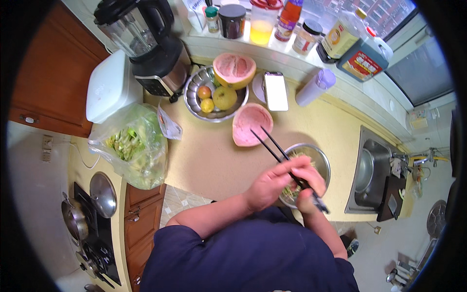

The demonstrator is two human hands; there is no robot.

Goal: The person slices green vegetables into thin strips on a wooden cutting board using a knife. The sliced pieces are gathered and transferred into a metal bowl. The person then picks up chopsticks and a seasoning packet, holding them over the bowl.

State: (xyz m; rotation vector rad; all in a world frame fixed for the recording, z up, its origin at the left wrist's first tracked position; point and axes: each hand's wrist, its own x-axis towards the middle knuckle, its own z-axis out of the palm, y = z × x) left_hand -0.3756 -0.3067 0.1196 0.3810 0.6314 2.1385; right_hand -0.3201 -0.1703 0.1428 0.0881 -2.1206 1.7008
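Observation:
A pair of black chopsticks (271,146) slants across the picture, tips pointing up and left. My right hand (310,191) grips them near their thick ends. Against them, with its fingers reaching over toward the right hand, lies my left hand (268,184). Both hands are above a stainless steel bowl (327,160), whose far rim shows past my fingers. Thin pale strands of food (290,193), perhaps sprouts or shreds, lie in that bowl, partly hidden by the hands. Beyond the chopstick tips sits a hollowed pomelo rind (251,122), its pink inside facing up.
A metal fruit bowl (189,104) holds several fruits and another pomelo rind (237,71). A lit phone (276,91) and a lilac bottle (315,87) stand behind. Left are a blender (157,62) and bagged greens (127,144); right is a sink (368,193).

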